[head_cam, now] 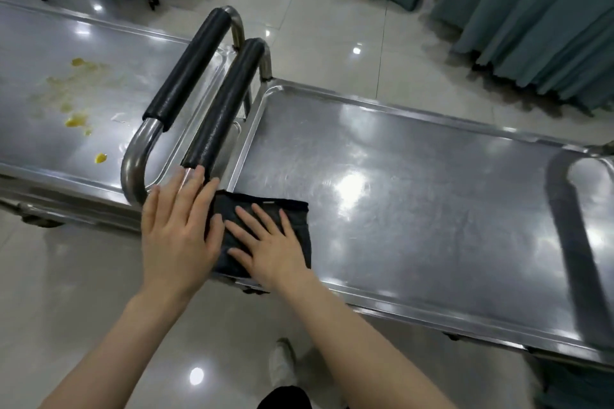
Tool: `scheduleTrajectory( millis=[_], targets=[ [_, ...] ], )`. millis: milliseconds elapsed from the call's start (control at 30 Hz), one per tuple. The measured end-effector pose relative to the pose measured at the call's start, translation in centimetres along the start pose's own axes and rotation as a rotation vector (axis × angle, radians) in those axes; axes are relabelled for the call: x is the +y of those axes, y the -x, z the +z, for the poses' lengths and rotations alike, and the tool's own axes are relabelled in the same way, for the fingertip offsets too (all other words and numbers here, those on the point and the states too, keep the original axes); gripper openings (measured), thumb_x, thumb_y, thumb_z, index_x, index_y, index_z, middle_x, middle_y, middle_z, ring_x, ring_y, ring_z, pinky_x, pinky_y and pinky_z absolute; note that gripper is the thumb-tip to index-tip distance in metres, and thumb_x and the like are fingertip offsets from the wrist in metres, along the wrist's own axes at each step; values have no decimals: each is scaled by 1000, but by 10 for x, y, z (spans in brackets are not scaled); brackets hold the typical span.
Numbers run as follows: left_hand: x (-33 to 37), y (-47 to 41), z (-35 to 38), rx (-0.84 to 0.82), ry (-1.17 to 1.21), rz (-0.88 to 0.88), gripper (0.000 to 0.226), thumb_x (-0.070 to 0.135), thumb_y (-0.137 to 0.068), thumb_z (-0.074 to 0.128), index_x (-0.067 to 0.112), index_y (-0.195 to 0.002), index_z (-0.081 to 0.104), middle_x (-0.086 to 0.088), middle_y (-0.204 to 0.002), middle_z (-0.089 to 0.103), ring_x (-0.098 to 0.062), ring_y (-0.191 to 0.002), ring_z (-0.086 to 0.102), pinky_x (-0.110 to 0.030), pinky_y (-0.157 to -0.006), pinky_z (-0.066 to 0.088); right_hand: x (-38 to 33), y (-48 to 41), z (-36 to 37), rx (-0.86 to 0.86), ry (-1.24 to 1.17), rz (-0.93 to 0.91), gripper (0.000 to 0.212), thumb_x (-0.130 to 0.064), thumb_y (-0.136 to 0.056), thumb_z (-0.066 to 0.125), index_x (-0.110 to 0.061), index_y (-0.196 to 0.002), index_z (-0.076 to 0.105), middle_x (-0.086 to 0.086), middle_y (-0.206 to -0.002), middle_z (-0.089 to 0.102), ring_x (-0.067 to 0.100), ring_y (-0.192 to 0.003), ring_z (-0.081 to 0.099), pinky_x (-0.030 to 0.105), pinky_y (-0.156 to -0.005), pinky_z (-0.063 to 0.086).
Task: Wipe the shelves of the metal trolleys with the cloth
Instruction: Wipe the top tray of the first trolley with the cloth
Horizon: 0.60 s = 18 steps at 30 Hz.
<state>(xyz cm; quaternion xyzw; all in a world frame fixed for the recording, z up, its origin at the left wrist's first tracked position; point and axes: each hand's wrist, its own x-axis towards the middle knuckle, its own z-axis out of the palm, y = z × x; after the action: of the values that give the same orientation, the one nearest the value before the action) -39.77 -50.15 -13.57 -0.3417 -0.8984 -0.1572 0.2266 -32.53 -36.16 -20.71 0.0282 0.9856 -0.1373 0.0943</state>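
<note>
Down at the bottom edge, one pale shoe (282, 364) stands on the glossy tiled floor (83, 309), and two bare forearms reach up and forward from there. Both hands are on the job. The right hand (267, 246) lies palm down with its fingers spread, flat on the dark cloth (295, 226). The left hand (177, 232) sits just beside it, fingers straight and close together; its thumb side overlaps the cloth's left edge, and its fingertips reach the foot of a handle.

The cloth itself is folded into a rough square and rests on the near left corner of the right-hand trolley (415, 202) — on its top shelf, a long steel tray with a raised rim that shines with ceiling-light glare.

Just past the hands, that trolley's black padded handle (226, 109) rises and runs away from the camera. Right alongside stands a second padded handle (189, 66), belonging to the left-hand trolley (133, 53), so the two carts are parked end to end. The left one's top shelf carries yellow spills (76, 121) — a few bright blobs and a pale smear spread across the steel.

Farther off, teal pleated skirting (531, 26) hangs to the floor at the upper right, with more of the same fabric along the top edge.
</note>
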Motion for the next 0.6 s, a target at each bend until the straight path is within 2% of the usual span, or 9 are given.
scheduleTrajectory(
  millis=[100, 167, 267, 333, 367, 433, 533, 600],
  targets=[
    [34, 12, 6, -50, 92, 3, 45, 17, -90, 50, 11, -135, 53, -9, -148, 45, -26, -142, 33, -50, -114, 27, 69, 2, -17, 92, 15, 187, 56, -56, -101, 22, -42, -154, 9, -15, -162, -3, 12, -150, -7, 47, -119, -10],
    [61, 19, 16, -202, 182, -9, 46, 19, -88, 50, 9, -133, 55, -12, -147, 45, -29, -140, 36, -50, -112, 31, 129, 29, -27, 147, 15, 408, 58, -55, -101, 25, -40, -154, 9, -13, -163, -3, 13, -150, -5, 47, -120, -4],
    [99, 29, 33, -464, 254, -98, 46, 22, -88, 55, 9, -132, 56, -13, -147, 44, -31, -140, 36, -50, -109, 37, 218, 117, -36, 218, 10, 757, 58, -52, -101, 31, -36, -155, 15, -7, -164, 5, 18, -151, 3, 52, -119, 8],
    [122, 37, 41, -541, 275, -106, 48, 17, -86, 64, 8, -133, 56, -13, -147, 45, -30, -140, 36, -46, -111, 35, 253, 182, -37, 212, -89, 963, 58, -57, -99, 22, -42, -153, 5, -8, -164, 3, 16, -151, 1, 55, -118, 9],
    [133, 42, 44, -549, 288, -106, 48, 16, -86, 65, 8, -132, 56, -13, -146, 46, -31, -139, 38, -45, -111, 35, 257, 206, -36, 184, -124, 1006, 58, -61, -97, 13, -45, -150, -3, -9, -164, -1, 15, -150, -3, 56, -118, 7],
    [149, 49, 46, -533, 337, -158, 46, 20, -87, 59, 8, -131, 57, -12, -143, 49, -31, -135, 43, -46, -109, 38, 238, 224, -24, 147, -73, 931, 58, -61, -96, 4, -43, -150, -5, -9, -164, -3, 16, -151, -4, 58, -118, 6],
    [174, 54, 50, -460, 403, -279, 45, 25, -89, 47, 6, -128, 59, -12, -140, 52, -32, -130, 48, -48, -106, 41, 180, 201, -11, 141, 16, 553, 59, -52, -97, 26, -30, -151, 30, -1, -160, 24, 28, -147, 22, 63, -112, 24],
    [188, 54, 57, -405, 401, -317, 45, 23, -90, 45, 4, -128, 59, -15, -138, 53, -35, -127, 50, -49, -104, 42, 153, 168, -3, 114, 84, 296, 59, -53, -95, 34, -32, -150, 34, -4, -160, 26, 26, -148, 21, 63, -112, 25]
  ],
)
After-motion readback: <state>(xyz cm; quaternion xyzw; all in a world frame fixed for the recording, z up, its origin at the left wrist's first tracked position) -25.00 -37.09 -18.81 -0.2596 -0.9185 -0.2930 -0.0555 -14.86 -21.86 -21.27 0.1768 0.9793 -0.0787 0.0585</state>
